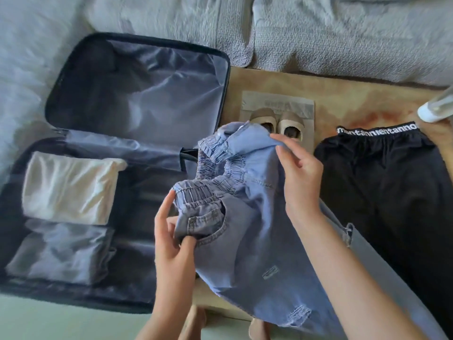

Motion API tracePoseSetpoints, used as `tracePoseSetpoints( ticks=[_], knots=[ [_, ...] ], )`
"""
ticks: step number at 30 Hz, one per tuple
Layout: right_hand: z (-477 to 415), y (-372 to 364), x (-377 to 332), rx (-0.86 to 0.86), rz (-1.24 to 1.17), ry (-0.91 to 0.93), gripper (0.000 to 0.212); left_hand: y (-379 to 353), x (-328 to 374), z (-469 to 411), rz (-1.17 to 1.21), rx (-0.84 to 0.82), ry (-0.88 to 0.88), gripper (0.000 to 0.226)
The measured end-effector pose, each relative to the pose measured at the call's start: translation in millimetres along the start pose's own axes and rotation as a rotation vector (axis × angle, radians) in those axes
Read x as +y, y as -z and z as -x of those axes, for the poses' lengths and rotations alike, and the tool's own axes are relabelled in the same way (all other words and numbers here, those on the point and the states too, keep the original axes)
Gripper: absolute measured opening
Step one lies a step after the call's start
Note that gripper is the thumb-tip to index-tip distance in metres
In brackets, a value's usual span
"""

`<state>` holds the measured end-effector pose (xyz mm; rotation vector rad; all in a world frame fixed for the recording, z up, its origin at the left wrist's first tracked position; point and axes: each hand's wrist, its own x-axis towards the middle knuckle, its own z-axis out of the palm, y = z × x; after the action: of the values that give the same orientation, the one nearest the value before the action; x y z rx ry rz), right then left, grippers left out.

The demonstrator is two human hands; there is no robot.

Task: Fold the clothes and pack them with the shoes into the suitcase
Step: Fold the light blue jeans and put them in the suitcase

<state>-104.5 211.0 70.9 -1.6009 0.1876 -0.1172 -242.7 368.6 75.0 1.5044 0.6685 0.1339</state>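
Note:
Light blue jeans (250, 231) with an elastic waistband are bunched in the middle, lifted off the low table. My left hand (171, 236) pinches the waistband corner by the pocket. My right hand (299, 165) grips the upper waistband edge. An open dark suitcase (103, 298) lies at the left; its near half holds a folded white garment (68, 187) and a folded grey garment (61, 253). A pair of beige shoes (277, 123) stands on paper behind the jeans. Black trousers (392, 192) with a lettered white waistband lie flat at the right.
A grey sofa (318, 33) runs along the back, and a pale blanket (19, 69) lies at the left. The wooden table (355, 99) bears the shoes and trousers. A clear bottle (438, 106) lies at the right edge. Pale green floor (61, 322) shows at the bottom.

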Motion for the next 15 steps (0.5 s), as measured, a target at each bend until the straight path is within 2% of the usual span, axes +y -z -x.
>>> tracePoseSetpoints(
  ticks=[5,7,9,11,13,15],
  knots=[
    [8.6,-71.5,-7.8,-0.169,-0.007,0.037,0.028,62.1,-5.7,-3.6,-0.067,0.241,-0.011,0.077],
    [11.8,-90.3,7.6,-0.237,0.118,0.048,0.027,75.4,-17.5,-6.0,-0.102,0.276,0.063,0.075],
    [16.1,-102.6,35.1,-0.355,0.361,0.038,0.027,83.2,-30.9,-7.3,-0.083,0.293,0.182,0.067],
    [21.3,-107.7,59.7,-0.467,0.573,0.005,0.039,89.2,-42.9,-7.5,-0.076,0.297,0.274,0.062],
    [25.4,-110.5,72.3,-0.534,0.640,-0.038,0.046,94.3,-49.4,-9.4,-0.087,0.313,0.334,0.068],
    [26.5,-113.2,73.4,-0.544,0.668,-0.060,0.043,100.6,-55.0,-15.1,-0.099,0.318,0.386,0.080]
  ],
)
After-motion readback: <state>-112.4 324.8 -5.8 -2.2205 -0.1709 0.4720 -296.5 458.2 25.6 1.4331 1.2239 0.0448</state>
